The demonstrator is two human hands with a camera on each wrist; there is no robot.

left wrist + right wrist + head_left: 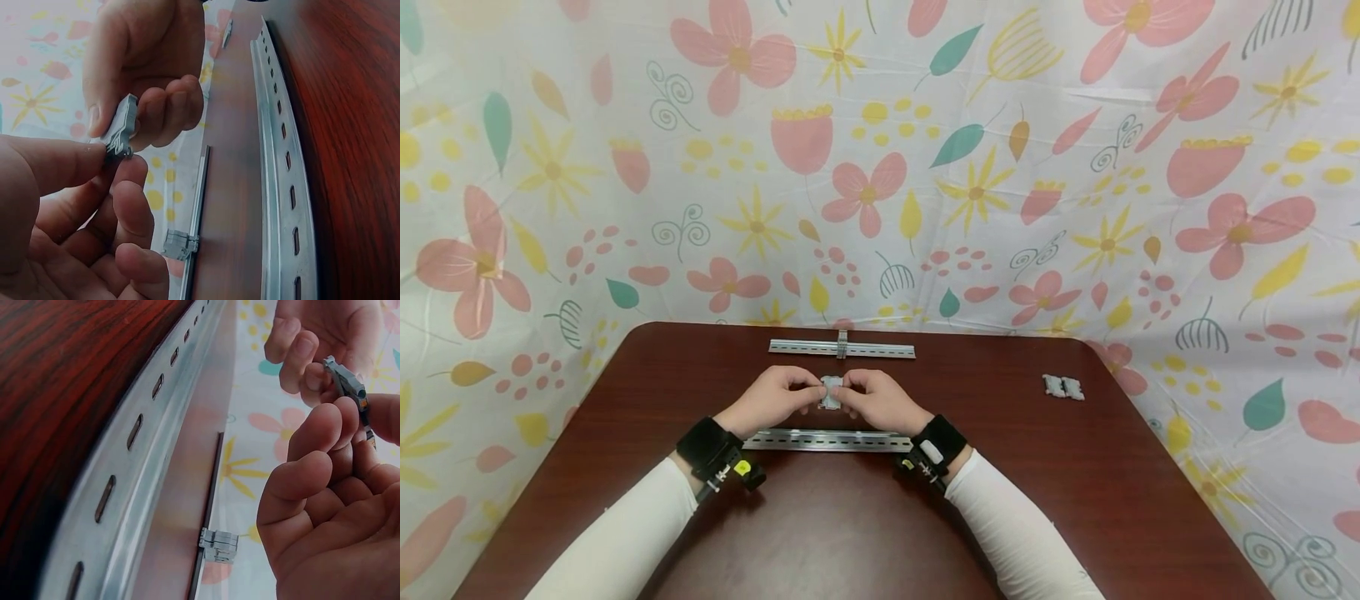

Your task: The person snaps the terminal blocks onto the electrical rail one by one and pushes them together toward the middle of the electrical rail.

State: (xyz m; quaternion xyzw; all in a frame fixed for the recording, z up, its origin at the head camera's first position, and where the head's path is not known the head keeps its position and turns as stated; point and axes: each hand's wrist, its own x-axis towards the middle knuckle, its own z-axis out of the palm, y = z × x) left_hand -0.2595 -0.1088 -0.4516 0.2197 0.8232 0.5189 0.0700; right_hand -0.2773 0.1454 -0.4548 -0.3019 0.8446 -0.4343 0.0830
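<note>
Over the table, between two slotted metal rails, a thin grey terminal block (831, 392) is held up by both hands. My left hand (781, 393) pinches one side of it between thumb and fingertips. From the other side my right hand (883, 402) pinches it too. In the left wrist view the terminal block (124, 125) is tilted, with small metal parts at its lower end. An orange spot shows on the block (349, 381) in the right wrist view. Fingertips cover parts of it.
A long slotted DIN rail (831, 441) lies below the hands, close to the wrists. Farther back lies another rail (880, 350) with grey terminal blocks (842, 342) clipped on near its middle. Two loose terminal blocks (1072, 388) lie at the right of the brown table (1000, 467).
</note>
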